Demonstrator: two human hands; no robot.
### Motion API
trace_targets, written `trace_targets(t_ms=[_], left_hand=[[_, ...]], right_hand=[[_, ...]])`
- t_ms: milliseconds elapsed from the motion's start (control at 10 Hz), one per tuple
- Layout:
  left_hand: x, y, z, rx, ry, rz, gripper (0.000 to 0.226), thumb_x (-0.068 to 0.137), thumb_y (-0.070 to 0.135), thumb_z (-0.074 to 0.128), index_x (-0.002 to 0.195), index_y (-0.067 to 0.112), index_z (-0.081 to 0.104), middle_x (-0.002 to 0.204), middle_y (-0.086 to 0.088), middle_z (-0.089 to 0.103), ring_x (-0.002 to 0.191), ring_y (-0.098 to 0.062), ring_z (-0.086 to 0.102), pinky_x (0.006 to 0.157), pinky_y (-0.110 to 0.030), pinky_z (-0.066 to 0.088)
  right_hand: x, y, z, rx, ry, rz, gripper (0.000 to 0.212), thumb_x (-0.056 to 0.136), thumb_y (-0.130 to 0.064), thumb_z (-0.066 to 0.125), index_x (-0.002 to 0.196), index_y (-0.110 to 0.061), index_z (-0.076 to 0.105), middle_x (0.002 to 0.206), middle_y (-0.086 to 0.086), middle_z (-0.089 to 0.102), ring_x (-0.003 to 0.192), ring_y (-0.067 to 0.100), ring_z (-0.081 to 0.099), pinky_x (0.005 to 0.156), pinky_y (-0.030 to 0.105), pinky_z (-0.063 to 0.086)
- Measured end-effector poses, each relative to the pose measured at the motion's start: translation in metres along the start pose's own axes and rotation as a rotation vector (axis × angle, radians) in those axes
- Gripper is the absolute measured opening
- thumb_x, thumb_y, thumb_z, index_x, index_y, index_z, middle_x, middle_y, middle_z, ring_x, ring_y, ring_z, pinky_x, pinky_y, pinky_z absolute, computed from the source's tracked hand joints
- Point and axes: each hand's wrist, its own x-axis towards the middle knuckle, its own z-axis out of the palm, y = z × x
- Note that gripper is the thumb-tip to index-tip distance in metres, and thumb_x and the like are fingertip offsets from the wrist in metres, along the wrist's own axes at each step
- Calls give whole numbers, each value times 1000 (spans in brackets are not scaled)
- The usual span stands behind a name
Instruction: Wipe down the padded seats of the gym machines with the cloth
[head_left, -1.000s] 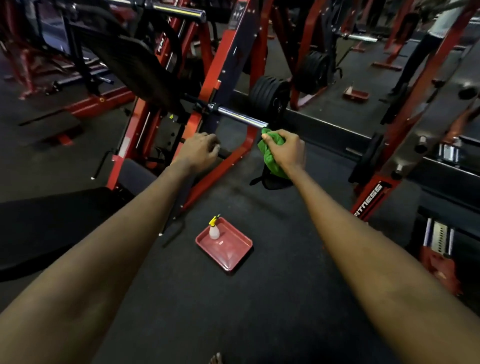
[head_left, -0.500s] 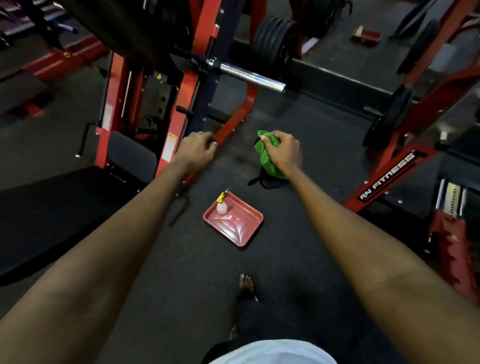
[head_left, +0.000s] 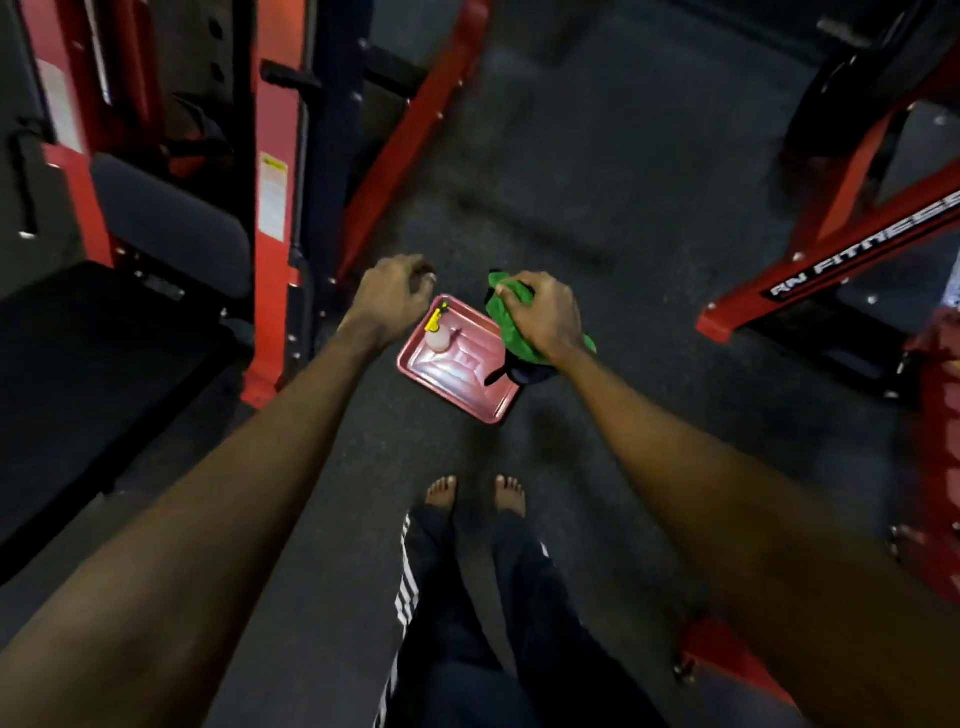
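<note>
My right hand (head_left: 545, 314) grips a bunched green cloth (head_left: 511, 322), with a dark cloth (head_left: 527, 373) hanging below it, over the right edge of a red tray (head_left: 460, 379) on the floor. A small white spray bottle with a yellow nozzle (head_left: 439, 335) stands in the tray's far left corner. My left hand (head_left: 392, 293) hovers above and just left of the bottle, fingers loosely curled and holding nothing. A black padded seat (head_left: 78, 374) lies at the left, with a black pad (head_left: 171, 223) behind it.
Red machine frames (head_left: 272, 208) rise at the left and a red frame marked FITNESS (head_left: 841, 260) stands at the right. Dark rubber floor (head_left: 597, 182) stretches ahead. My bare feet (head_left: 475, 493) stand just behind the tray.
The view has tilted down, so the tray now sits under my hands and my feet show. Both hands have come down over the tray; the right still holds the green cloth.
</note>
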Motion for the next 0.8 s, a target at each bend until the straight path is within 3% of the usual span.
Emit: trace_targets(t_ms=[300, 500, 600, 800], left_hand=[[88, -137, 157, -49, -84, 42, 46, 85, 29, 43, 117, 9, 71, 119, -12, 70, 112, -33, 63, 99, -43, 47], [129, -229, 288, -104, -91, 49, 38, 87, 23, 47, 115, 11, 71, 116, -7, 72, 111, -28, 63, 98, -35, 45], [139, -274, 355, -123, -139, 3, 40, 86, 28, 46, 115, 15, 71, 116, -6, 72, 112, -27, 63, 100, -37, 47], [141, -307, 412, -133, -145, -60, 34, 90, 25, 50, 116, 17, 70, 116, -7, 70, 109, -28, 62, 99, -41, 46]], right_hand=[[86, 114, 189, -18, -59, 108, 31, 95, -37, 61, 114, -16, 74, 110, 11, 71, 100, 31, 66, 82, 34, 46], [133, 218, 330, -2, -75, 115, 42, 91, -43, 48, 112, -17, 74, 112, 3, 73, 100, 22, 66, 87, 32, 48], [150, 274, 391, -17, -75, 145, 36, 94, -35, 53, 112, -10, 72, 116, 9, 69, 105, 24, 63, 92, 33, 44], [163, 318, 430, 6, -57, 85, 22, 95, -14, 60, 107, -3, 74, 113, 16, 71, 107, 31, 63, 93, 33, 42]])
